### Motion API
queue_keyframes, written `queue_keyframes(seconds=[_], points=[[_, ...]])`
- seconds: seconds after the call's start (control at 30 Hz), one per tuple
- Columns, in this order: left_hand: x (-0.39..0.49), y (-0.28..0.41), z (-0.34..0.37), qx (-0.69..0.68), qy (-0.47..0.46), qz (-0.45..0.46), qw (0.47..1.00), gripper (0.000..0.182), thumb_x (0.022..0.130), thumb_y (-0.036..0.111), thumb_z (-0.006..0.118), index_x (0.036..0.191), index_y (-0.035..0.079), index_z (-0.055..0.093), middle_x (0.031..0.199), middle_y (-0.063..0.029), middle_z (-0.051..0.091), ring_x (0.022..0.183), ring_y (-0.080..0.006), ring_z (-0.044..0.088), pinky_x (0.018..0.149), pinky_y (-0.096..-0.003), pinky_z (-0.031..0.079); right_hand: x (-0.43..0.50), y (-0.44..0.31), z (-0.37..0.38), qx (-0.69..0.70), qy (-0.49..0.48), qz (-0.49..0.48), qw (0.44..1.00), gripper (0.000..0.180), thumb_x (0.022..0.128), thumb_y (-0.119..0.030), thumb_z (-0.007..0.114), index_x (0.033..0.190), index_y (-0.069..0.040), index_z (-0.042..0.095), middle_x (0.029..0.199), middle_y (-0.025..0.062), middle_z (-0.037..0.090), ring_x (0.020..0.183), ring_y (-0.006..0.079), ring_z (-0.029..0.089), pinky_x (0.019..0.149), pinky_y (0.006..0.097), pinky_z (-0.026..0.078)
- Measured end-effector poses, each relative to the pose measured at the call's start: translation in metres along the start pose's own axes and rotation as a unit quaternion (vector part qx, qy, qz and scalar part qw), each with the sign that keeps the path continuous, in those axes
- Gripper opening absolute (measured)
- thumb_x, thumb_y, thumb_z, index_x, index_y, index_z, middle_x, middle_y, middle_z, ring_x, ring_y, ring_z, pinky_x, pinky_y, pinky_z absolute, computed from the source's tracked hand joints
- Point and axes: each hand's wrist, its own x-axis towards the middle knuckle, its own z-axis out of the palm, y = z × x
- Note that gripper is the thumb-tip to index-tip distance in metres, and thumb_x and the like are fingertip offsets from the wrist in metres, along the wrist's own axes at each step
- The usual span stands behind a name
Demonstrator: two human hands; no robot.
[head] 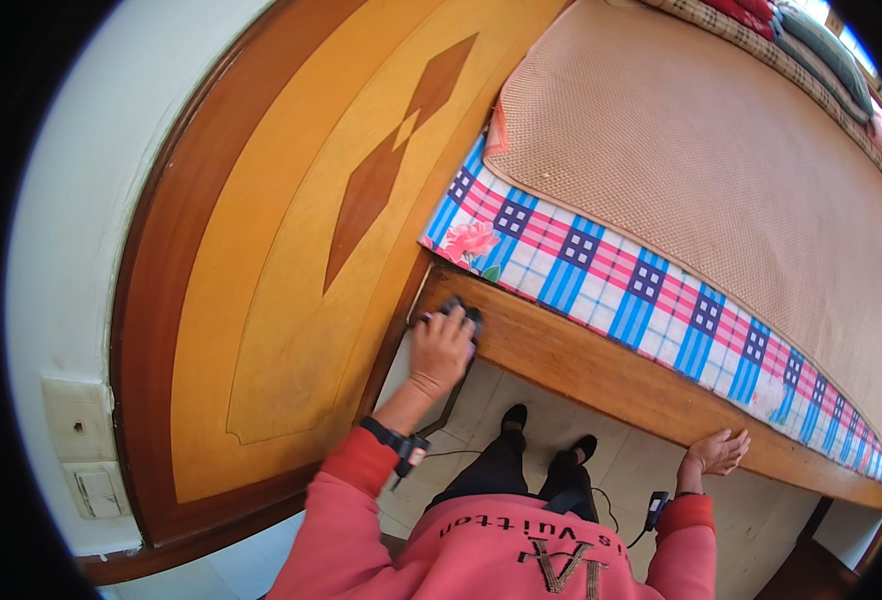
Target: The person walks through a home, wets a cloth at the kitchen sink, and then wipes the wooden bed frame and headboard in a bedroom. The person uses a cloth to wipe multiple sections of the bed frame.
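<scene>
My left hand (438, 351) presses a bunched dark cloth (474, 315), blurred and with a hint of purple, against the left end of the wooden bed rail (561, 330). Fingers cover much of the cloth. Farther right, my right hand (717, 452) rests on the same rail near its lower edge, holding nothing that I can see. Above the rail lies a plaid bed sheet (598, 262) with pink roses, and over it a tan woven mat (681, 142).
At the left stands a wooden panel (276, 315) with a diamond inlay, close beside my left hand. A wall switch (96, 491) is past it. Folded bedding (823, 56) lies along the far side. Thin cables (456, 452) hang near my legs above the tiled floor (478, 409).
</scene>
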Motion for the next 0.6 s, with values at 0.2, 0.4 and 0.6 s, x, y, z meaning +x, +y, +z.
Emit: queue_keyframes(seconds=[0.2, 0.4, 0.6], points=[[0.010, -0.063, -0.022, 0.367, -0.216, 0.188, 0.885, 0.032, 0.082, 0.020, 0.057, 0.111, 0.011, 0.067, 0.124, -0.0078, 0.056, 0.114, -0.0277, 0.046, 0.095, -0.0512, 0.033, -0.002, 0.001, 0.002, 0.024, 0.015, -0.006, 1.000, 0.046, 0.097, -0.037, 0.046, 0.141, -0.021, 0.042, 0.148, 0.0010, 0.039, 0.138, 0.0197, 0.032, 0.111, 0.0460, 0.021], [-0.049, -0.048, -0.022, 0.394, -0.360, 0.219, 0.817, 0.025, 0.085, 0.022, 0.055, 0.101, 0.014, 0.073, 0.108, -0.0040, 0.059, 0.115, -0.0261, 0.044, 0.093, -0.0504, 0.031, -0.002, 0.001, 0.008, 0.027, 0.021, -0.006, 0.999, 0.046, 0.097, -0.037, 0.046, 0.140, -0.022, 0.042, 0.148, -0.0005, 0.039, 0.138, 0.0186, 0.032, 0.112, 0.0462, 0.020], [-0.142, -0.042, -0.034, 0.368, -0.423, 0.205, 0.802, 0.023, 0.085, 0.022, 0.056, 0.098, 0.016, 0.073, 0.105, -0.0026, 0.059, 0.114, -0.0243, 0.044, 0.090, -0.0480, 0.031, -0.002, 0.001, 0.014, 0.010, 0.033, -0.006, 0.999, 0.047, 0.095, -0.038, 0.048, 0.139, -0.023, 0.042, 0.147, -0.0022, 0.040, 0.137, 0.0172, 0.033, 0.110, 0.0466, 0.020]])
